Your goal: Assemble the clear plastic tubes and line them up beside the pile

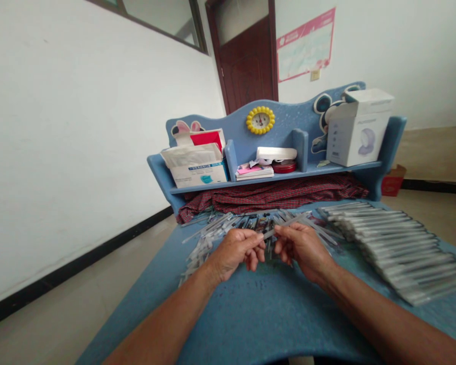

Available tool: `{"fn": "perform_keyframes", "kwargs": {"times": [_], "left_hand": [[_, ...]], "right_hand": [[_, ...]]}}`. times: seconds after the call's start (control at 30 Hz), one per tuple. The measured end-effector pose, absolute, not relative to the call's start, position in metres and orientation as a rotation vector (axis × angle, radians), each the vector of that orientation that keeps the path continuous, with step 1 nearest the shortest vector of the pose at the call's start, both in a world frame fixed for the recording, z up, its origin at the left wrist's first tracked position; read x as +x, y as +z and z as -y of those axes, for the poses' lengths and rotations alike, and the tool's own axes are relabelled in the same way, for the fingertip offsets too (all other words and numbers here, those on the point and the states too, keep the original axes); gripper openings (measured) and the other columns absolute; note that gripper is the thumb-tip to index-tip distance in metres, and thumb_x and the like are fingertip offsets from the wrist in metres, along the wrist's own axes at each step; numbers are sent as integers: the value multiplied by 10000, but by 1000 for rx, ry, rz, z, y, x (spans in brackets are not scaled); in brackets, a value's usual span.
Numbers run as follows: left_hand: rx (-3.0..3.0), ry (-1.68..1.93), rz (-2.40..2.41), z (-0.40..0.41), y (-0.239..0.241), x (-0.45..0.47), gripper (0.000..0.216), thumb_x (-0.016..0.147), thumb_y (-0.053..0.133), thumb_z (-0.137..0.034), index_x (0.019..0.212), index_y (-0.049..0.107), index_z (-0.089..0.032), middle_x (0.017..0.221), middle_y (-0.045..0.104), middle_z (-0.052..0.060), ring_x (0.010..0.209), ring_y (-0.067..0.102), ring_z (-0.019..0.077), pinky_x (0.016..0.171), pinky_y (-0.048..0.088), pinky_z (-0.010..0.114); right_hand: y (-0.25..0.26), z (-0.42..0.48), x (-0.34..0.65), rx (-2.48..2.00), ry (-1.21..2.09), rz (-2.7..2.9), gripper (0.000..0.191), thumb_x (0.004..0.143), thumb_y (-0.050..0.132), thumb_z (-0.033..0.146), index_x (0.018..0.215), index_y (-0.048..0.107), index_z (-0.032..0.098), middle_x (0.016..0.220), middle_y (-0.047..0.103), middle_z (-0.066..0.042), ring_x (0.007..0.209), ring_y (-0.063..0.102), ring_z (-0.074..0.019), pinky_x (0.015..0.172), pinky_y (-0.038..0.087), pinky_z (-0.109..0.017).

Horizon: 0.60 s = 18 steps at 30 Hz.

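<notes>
A translucent, whitish pen barrel slants between both hands above the blue desk. My left hand is closed, its thumb and forefinger pinching the barrel's lower left end. Close beside it, my right hand pinches the same barrel further along, and the rest sticks out past the fingers toward the upper right. Whether a smaller part sits at the left fingertips cannot be made out. Behind the hands lie loose clear tubes and small dark pen parts. Whitish pieces are heaped left of my left hand.
Rows of pens are stacked at the right of the blue desk. A checked cloth lies under the shelf. On the shelf stand an open mask box, a red round tin and a white carton.
</notes>
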State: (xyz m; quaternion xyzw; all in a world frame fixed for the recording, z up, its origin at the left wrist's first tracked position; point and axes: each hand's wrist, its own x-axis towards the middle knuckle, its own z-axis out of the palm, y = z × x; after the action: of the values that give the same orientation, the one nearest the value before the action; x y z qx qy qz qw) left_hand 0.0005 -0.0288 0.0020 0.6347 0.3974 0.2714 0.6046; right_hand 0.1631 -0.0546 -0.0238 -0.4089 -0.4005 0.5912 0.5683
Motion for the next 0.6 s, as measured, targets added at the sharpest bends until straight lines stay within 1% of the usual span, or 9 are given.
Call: {"fn": "perform_keyframes", "kwargs": {"times": [0.17, 0.33, 0.47, 0.53, 0.6], "left_hand": [[1527, 694, -906, 29, 0, 0, 256, 753, 595, -348, 661, 572, -110, 547, 610, 14, 346, 500, 60, 355, 328, 155], [1655, 765, -945, 30, -5, 2, 202, 731, 609, -308, 672, 573, -118, 553, 606, -1, 352, 496, 61, 374, 349, 165], [1868, 845, -1059, 34, -11, 3, 170, 733, 601, -279, 655, 567, -132, 511, 548, -37, 373, 484, 64, 384, 352, 165], [2031, 869, -1103, 36, -13, 4, 133, 736, 600, -257, 679, 586, -137, 494, 521, -49, 401, 486, 66, 414, 354, 165], [2218, 909, -1135, 39, -14, 4, 105, 726, 615, -223, 663, 595, -141, 498, 518, -48, 442, 488, 67, 449, 352, 165]], "right_hand": [[-25, 55, 163, -978, 1386, 958, 272, 708, 622, 380, 600, 494, 166, 483, 608, -13, 310, 476, -91, 308, 314, -193], [-27, 56, 165, -989, 1387, 954, 264, 705, 629, 380, 617, 497, 169, 488, 605, -9, 321, 479, -98, 316, 320, -201], [-31, 58, 167, -1012, 1373, 980, 269, 708, 635, 385, 612, 516, 164, 499, 606, -14, 346, 482, -98, 335, 338, -207], [-33, 58, 167, -1028, 1373, 979, 272, 706, 641, 388, 609, 516, 167, 501, 604, -13, 352, 481, -99, 338, 339, -210], [-35, 58, 168, -1037, 1382, 979, 275, 704, 644, 392, 607, 513, 171, 503, 602, -10, 357, 483, -102, 344, 343, -214]]}}
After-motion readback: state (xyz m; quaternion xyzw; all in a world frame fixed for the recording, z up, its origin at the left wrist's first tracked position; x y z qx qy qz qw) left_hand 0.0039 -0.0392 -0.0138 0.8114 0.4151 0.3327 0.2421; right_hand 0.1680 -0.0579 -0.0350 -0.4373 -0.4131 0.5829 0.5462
